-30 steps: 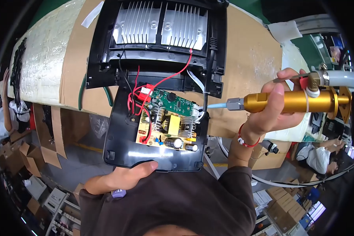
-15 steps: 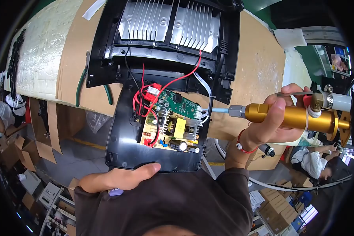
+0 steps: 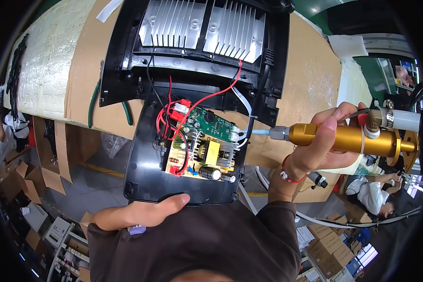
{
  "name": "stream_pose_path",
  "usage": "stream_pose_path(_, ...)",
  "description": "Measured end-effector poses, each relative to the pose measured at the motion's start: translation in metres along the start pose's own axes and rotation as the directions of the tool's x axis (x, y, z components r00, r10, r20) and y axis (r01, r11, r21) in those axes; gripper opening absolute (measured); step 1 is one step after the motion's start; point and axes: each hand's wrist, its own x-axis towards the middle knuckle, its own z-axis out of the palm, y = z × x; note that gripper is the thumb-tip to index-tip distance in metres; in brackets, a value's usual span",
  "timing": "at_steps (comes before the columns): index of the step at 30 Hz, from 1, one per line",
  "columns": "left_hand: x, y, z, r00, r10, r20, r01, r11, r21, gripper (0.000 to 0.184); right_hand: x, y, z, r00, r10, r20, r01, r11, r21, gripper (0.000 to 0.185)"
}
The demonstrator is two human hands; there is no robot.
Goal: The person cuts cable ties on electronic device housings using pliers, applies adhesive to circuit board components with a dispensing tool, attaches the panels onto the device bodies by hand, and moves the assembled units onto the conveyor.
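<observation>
My left hand point(image 3: 148, 211) grips the near edge of a black plastic cover point(image 3: 145, 174), its thumb on top and its fingers hidden underneath. On the cover sit a green circuit board point(image 3: 210, 125) and a tan power board point(image 3: 185, 170) with a yellow transformer, joined by red and black wires. My right hand point(image 3: 322, 141) is closed round a gold glue-dispensing gun point(image 3: 345, 139), fingers at its thin metal lever. The gun's pale blue nozzle point(image 3: 257, 132) points left, its tip at the white connector point(image 3: 238, 135) on the green board's right edge.
A black housing point(image 3: 192, 63) with finned heat sinks point(image 3: 235, 30) lies beyond the cover, linked to it by wires. Green-handled pliers point(image 3: 128, 113) rest at its left on cardboard. A white hose point(image 3: 405, 119) runs from the gun. Another person point(image 3: 369, 192) sits at right; cartons point(image 3: 331, 246) stand below.
The view has shifted very slightly, and the cover and gun sit a little further left. Both hands keep their holds, and the nozzle tip stays at the white connector.
</observation>
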Motion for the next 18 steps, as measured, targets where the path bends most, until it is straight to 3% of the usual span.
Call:
stream_pose_path(8, 0.001, -0.004, -0.003, 0.998, 0.004, 0.067, -0.010, 0.995, 0.095, 0.063, 0.002, -0.006, 0.007, 0.997, 0.049, -0.056, -0.045, 0.997, 0.060, 0.055)
stream_pose_path(18, 0.002, 0.000, 0.007, 0.996, -0.006, -0.090, -0.004, 0.993, -0.117, 0.036, 0.004, -0.007, -0.001, 0.998, 0.040, 0.039, -0.040, 0.999, -0.008, 0.054)
